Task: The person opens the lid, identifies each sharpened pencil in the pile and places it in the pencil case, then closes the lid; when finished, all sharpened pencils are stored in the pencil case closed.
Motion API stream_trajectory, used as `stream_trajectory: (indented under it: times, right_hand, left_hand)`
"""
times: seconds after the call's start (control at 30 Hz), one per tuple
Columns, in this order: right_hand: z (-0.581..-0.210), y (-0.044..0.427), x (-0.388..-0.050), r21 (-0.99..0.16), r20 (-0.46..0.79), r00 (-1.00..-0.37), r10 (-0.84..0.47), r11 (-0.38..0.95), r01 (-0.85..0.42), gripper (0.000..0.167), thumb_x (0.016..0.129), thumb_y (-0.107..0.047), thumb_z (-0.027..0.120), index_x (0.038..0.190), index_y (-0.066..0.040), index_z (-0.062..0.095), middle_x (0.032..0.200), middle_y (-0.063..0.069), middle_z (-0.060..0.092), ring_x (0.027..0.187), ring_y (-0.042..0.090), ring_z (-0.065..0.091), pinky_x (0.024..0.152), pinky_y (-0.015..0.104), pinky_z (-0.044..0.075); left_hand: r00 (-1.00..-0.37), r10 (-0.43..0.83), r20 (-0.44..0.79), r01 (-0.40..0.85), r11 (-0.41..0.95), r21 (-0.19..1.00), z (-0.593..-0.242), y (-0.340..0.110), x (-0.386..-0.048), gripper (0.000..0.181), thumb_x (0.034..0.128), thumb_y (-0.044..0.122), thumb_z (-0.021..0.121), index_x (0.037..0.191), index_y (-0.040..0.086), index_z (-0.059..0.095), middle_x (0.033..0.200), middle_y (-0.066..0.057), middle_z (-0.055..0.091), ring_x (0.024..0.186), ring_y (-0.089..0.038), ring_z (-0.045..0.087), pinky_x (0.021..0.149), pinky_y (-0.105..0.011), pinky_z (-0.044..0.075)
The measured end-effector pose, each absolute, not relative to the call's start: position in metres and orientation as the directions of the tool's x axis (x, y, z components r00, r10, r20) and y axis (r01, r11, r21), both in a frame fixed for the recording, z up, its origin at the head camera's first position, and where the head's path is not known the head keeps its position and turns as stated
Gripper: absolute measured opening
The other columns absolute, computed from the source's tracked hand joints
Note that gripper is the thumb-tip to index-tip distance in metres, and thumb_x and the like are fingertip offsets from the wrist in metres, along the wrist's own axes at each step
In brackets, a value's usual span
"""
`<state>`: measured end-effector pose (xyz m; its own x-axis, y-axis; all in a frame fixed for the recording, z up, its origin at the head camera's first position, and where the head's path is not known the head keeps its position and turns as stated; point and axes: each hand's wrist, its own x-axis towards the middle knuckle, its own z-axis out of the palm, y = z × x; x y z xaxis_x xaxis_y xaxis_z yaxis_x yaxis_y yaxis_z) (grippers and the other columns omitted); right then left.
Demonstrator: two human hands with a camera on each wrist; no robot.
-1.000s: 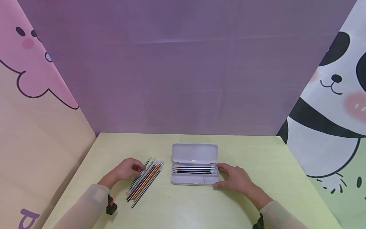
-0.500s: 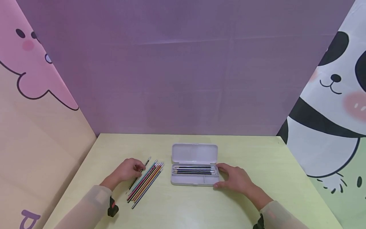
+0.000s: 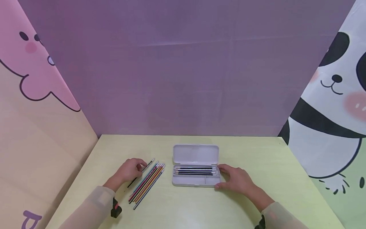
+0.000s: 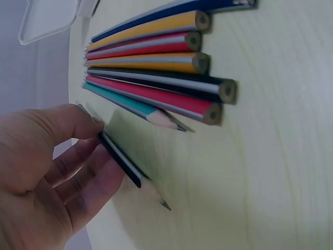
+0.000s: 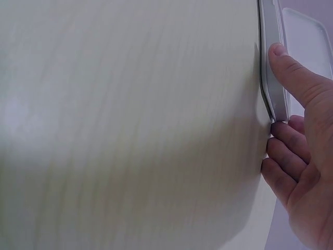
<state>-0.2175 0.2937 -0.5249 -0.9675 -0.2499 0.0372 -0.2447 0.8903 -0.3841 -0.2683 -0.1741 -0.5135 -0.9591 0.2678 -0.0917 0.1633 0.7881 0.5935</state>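
My left hand [image 3: 131,170] pinches a sharpened black pencil [image 4: 122,159] between thumb and fingers, its tip slanting down toward the table. Just right of it lies a row of several pencils [image 3: 148,183] in teal, red, black, yellow and blue; most show flat unsharpened ends in the left wrist view, while the teal one has a point. A pale plastic pencil case [image 3: 188,182] stands with its lid up and several dark pencils [image 3: 194,171] lying in its back compartment. At its right end my right hand [image 3: 235,179] holds the case, thumb at the front corner and fingers at the back.
The pale wooden table [image 3: 183,210] ends at a purple wall panel [image 3: 183,79]. Cartoon-printed side walls stand left and right. The raised lid [image 3: 195,154] of the case leans toward the back. A black strapped device sits on the left wrist [image 3: 115,210].
The left hand has drawn the black pencil away from the left side of the row, leaving a gap beside the teal pencil. My right hand stays at the case.
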Motion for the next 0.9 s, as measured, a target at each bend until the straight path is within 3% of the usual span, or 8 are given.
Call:
stream_trajectory:
  times: [0.6, 0.77, 0.9]
  right_hand:
    - [-0.526, 0.294, -0.217, -0.382, 0.047, -0.965, -0.259, 0.888, -0.257, 0.091, 0.065, -0.063, 0.088, 0.139, -0.017, 0.061, 0.131, 0.005, 0.071, 0.108, 0.036, 0.07, 0.088, 0.052, 0.054]
    - [-0.527, 0.295, -0.218, -0.38, 0.052, -0.963, -0.263, 0.887, -0.262, 0.091, 0.066, -0.064, 0.088, 0.139, -0.017, 0.061, 0.131, 0.005, 0.071, 0.106, 0.036, 0.07, 0.087, 0.052, 0.054]
    - [-0.528, 0.294, -0.218, -0.387, 0.051, -0.965, -0.258, 0.885, -0.257, 0.092, 0.066, -0.064, 0.088, 0.14, -0.017, 0.061, 0.132, 0.005, 0.071, 0.11, 0.037, 0.069, 0.09, 0.053, 0.053]
  left_hand:
    - [-0.92, 0.392, -0.025, 0.215, 0.556, 0.803, -0.481, -0.145, -0.276, 0.029, 0.092, 0.0, 0.069, 0.12, 0.004, 0.074, 0.093, -0.004, 0.066, 0.077, -0.019, 0.058, 0.061, -0.028, 0.051]
    - [-0.883, 0.47, -0.004, 0.266, 0.505, 0.821, -0.475, -0.118, -0.283, 0.029, 0.0917, 0.001, 0.068, 0.118, 0.009, 0.077, 0.093, -0.003, 0.067, 0.077, -0.017, 0.06, 0.066, -0.028, 0.051]
    - [-0.832, 0.554, 0.008, 0.312, 0.456, 0.833, -0.469, -0.092, -0.288, 0.03, 0.0914, -0.001, 0.067, 0.119, 0.007, 0.076, 0.097, -0.009, 0.071, 0.077, -0.015, 0.06, 0.067, -0.027, 0.051]
